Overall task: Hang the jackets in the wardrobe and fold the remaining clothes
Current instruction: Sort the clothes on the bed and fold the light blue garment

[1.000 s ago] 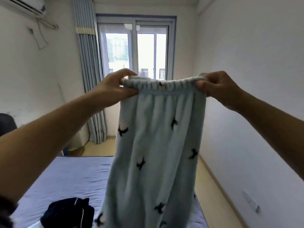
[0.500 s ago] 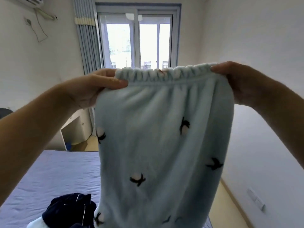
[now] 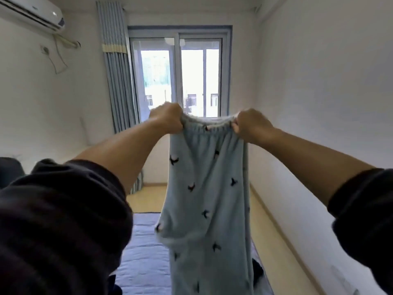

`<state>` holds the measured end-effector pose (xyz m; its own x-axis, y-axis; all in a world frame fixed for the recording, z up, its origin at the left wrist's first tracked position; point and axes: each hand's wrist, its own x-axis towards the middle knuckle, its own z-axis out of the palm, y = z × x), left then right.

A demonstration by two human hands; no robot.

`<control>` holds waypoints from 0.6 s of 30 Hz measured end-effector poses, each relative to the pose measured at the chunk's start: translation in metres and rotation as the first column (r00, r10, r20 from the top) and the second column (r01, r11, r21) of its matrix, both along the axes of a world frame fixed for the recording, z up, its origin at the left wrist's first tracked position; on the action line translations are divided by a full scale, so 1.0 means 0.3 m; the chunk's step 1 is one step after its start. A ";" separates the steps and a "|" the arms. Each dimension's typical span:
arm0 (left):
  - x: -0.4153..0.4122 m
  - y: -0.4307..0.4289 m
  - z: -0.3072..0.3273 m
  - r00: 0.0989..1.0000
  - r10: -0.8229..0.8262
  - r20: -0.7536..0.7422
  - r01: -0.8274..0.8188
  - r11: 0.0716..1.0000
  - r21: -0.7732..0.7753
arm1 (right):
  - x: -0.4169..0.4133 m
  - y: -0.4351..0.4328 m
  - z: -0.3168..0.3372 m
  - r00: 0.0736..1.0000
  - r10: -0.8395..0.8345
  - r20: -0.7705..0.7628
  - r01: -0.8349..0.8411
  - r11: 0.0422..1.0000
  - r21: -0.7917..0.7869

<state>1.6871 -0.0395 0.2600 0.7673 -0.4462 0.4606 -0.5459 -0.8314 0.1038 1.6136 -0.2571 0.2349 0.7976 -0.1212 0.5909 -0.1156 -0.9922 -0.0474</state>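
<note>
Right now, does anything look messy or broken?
Nothing broken. The pants hang straight from the left hand and right hand. Only the cord under the air conditioner droops loose on the wall.

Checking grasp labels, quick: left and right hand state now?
Left hand: grips the waistband of the light blue pants.
Right hand: grips the waistband's other end.

- left sleeve [image 3: 59,220]: dark, near-black soft fabric, bunched in thick folds, ends near the elbow
- right sleeve [image 3: 365,209]: same dark fabric, thick cuff edge near the elbow
- left forearm [image 3: 119,154], right forearm [image 3: 308,158]: bare
- left hand [image 3: 168,118], right hand [image 3: 253,126]: bare
</note>
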 end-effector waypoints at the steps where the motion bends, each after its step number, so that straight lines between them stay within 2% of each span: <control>1: 0.013 -0.002 0.047 0.994 0.023 0.104 -0.017 0.998 -0.060 | 0.019 -0.005 0.047 0.995 -0.014 0.101 0.014 1.000 0.004; 4: 0.008 0.023 0.164 0.963 0.012 0.269 0.058 0.966 -0.250 | 0.010 -0.024 0.192 0.952 -0.049 0.301 0.051 0.999 0.001; 8: -0.047 0.057 0.201 0.927 -0.054 0.372 0.183 0.929 -0.322 | -0.069 0.001 0.245 0.934 0.002 0.358 0.022 0.998 -0.062; 11: -0.100 0.086 0.148 0.911 -0.072 0.406 0.216 0.922 -0.321 | -0.168 0.026 0.190 0.930 0.041 0.366 0.008 0.991 -0.131; 14: -0.179 0.121 0.023 0.930 -0.089 0.356 0.204 0.932 -0.300 | -0.287 0.058 0.051 0.924 0.105 0.367 -0.011 0.969 -0.248; 18: -0.332 0.192 -0.260 0.959 -0.170 0.225 0.218 0.953 -0.211 | -0.471 0.107 -0.230 0.966 0.137 0.217 -0.073 0.957 -0.280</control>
<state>1.5875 0.0182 0.1819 0.5565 -0.4395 0.7051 -0.7238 -0.6731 0.1518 1.4722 -0.2249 0.1659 0.6343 0.1439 0.7596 -0.0277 -0.9777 0.2083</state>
